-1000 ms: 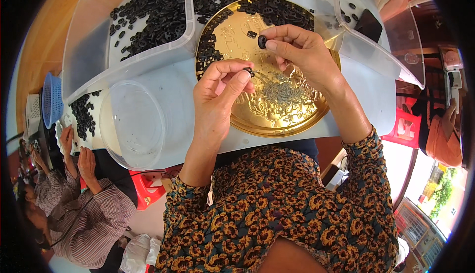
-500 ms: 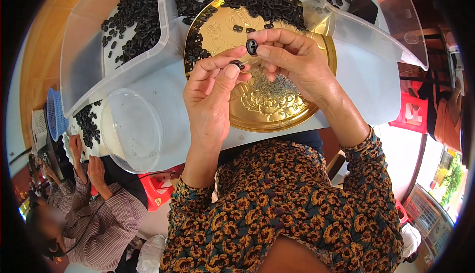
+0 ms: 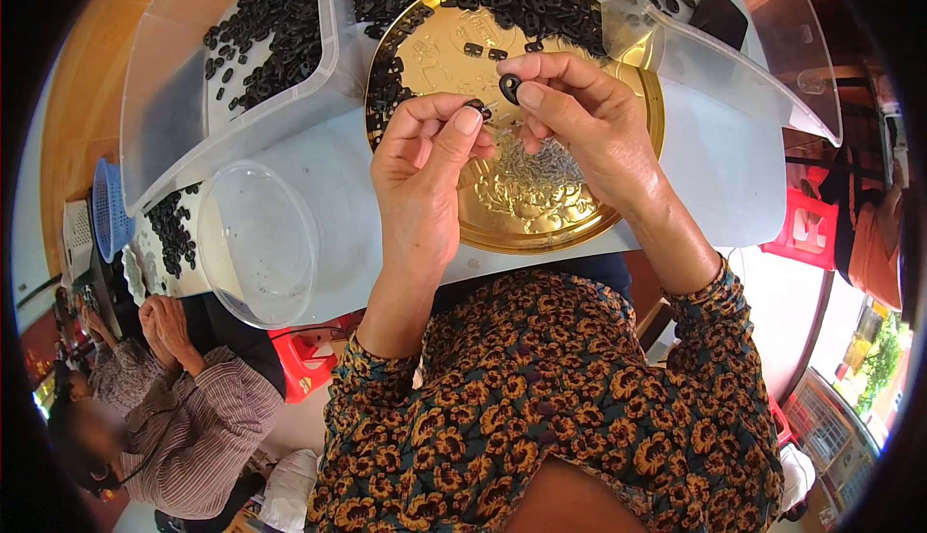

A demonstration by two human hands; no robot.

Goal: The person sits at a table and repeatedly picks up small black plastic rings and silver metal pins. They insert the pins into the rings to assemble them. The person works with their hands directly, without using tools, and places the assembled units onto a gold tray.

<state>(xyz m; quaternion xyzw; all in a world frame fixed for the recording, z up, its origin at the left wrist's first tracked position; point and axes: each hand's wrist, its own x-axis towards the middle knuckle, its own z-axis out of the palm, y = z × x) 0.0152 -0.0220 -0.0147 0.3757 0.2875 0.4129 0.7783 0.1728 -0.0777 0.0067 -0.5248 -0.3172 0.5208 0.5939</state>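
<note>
Above a round golden tray (image 3: 579,231), my two hands are close together, each pinching a small black plastic part that looks like half of a cord lock. My left hand (image 3: 430,161) grips a black cord-lock part (image 3: 478,108) between thumb and forefinger, and a thin metal spring seems to stick out of it toward the right. My right hand (image 3: 589,123) holds an oval black cord-lock part (image 3: 510,88) upright, its hole showing. A heap of small metal springs (image 3: 546,164) lies on the tray below. Black parts (image 3: 531,16) are piled along its far rim.
A clear bin (image 3: 217,152) holding many black parts (image 3: 280,36) stands at left; another bin (image 3: 734,89) is at right. A round clear tub (image 3: 259,243) sits by the table's near edge. A co-worker (image 3: 198,427) sits at lower left beside black parts (image 3: 172,234).
My hands have come slightly nearer each other, the left one moving right and up. The part in my right hand has turned. The co-worker's hands have come together.
</note>
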